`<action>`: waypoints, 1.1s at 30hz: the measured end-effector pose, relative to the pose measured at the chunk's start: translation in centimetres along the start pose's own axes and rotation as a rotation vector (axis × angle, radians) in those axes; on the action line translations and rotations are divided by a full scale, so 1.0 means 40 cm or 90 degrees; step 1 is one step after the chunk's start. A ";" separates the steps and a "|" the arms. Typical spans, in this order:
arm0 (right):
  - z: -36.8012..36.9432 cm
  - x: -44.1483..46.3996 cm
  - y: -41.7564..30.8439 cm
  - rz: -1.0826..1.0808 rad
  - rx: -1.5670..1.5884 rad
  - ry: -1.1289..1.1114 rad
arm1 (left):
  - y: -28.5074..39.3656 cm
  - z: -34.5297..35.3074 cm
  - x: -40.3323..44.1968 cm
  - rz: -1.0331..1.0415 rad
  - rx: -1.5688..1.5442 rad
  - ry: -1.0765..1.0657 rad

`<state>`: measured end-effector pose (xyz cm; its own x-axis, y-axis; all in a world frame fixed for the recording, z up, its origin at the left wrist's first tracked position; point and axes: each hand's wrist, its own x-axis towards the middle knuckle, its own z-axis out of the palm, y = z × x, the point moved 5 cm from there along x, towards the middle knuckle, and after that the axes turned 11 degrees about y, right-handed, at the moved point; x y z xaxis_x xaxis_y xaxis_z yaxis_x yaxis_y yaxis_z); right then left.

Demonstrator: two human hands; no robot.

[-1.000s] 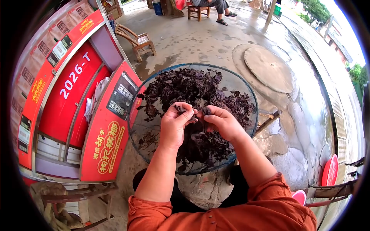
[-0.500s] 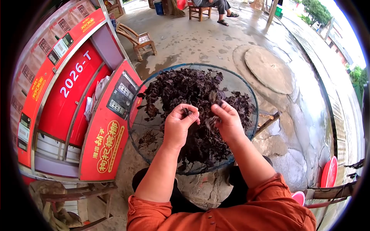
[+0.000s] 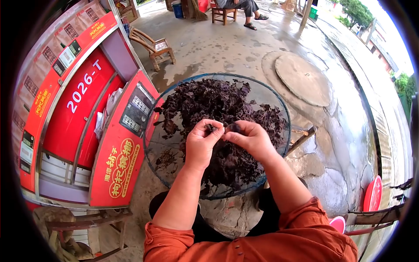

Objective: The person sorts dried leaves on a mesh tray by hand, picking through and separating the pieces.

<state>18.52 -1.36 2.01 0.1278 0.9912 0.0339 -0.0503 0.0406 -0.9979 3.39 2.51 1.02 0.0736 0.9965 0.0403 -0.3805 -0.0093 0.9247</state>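
The left hand [image 3: 201, 142] is raised over the tray with thumb and forefinger pinched together on a small dark scrap of dried leaf [image 3: 211, 127]. The right hand [image 3: 253, 140] is likewise closed at the fingertips, gripping a dark, crumpled tuft of leaf [image 3: 235, 127]. The two sets of fingertips meet or nearly meet; the fingers obscure the point of contact, and whether one piece spans both hands cannot be determined.

Below the hands lies a broad heap of dark purple-brown, curled dried leaves [image 3: 209, 102], spread over the middle and far side of a round, blue-rimmed mesh tray [image 3: 262, 89]. A smaller, sparse bunch of thin brown stems [image 3: 166, 160] rests apart from the heap, on the tray's left side. The end of a rough brown wooden pole [image 3: 304, 139] projects past the tray's right edge.

To the left stands a red metal cabinet [image 3: 80, 113] lettered "2026-T" in white, with yellow characters on its lower panel. Beyond the tray's far left is a low bamboo chair [image 3: 159, 50]; to the far right, a flat round concrete slab [image 3: 303, 79] is set on the wet floor. At the far side, a person in grey trousers [image 3: 244, 5] sits on a wooden chair [image 3: 224, 16]. A bright red plastic basin [image 3: 373, 193] stands at the near right.
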 end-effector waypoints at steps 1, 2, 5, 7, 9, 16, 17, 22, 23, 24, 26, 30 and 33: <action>0.003 0.003 0.019 -0.016 -0.054 0.016 | -0.002 -0.001 0.001 0.023 0.031 -0.001; 0.002 0.002 0.024 -0.016 -0.054 0.015 | 0.003 -0.001 0.000 0.023 0.031 -0.001; -0.006 -0.004 0.001 -0.034 -0.025 0.035 | 0.011 -0.008 -0.001 -0.026 0.013 -0.012; -0.047 0.009 -0.010 -0.042 -0.074 0.091 | 0.014 -0.026 0.011 -0.019 -0.035 -0.003; -0.071 0.026 -0.014 -0.079 -0.139 0.114 | 0.018 -0.040 0.019 -0.017 -0.047 0.007; -0.015 0.009 0.013 0.010 -0.024 0.047 | -0.003 -0.007 0.002 -0.021 -0.041 -0.006; 0.010 0.005 0.009 0.001 0.080 0.004 | -0.009 -0.001 0.001 -0.013 -0.045 -0.017; 0.018 -0.010 0.027 0.056 0.179 0.046 | -0.007 0.005 -0.005 -0.006 -0.014 -0.012; 0.016 -0.011 0.027 0.066 0.167 0.047 | -0.007 0.000 -0.003 -0.005 0.007 -0.013; 0.012 -0.010 0.027 0.066 0.166 0.045 | -0.006 -0.005 -0.003 -0.004 0.027 -0.013; 0.012 -0.005 0.018 0.014 0.028 -0.033 | -0.002 -0.014 0.004 -0.030 -0.011 0.045; -0.017 0.002 0.002 0.000 -0.007 -0.013 | 0.020 -0.084 0.049 0.006 -0.019 0.100; -0.033 0.008 -0.002 0.013 0.070 0.035 | 0.032 -0.072 0.043 0.038 0.215 0.009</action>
<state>19.86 -1.20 2.03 0.1792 0.9838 0.0069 -0.1611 0.0363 -0.9863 0.36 4.46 1.20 0.0470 0.9943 0.0952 -0.0569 -0.0925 0.9941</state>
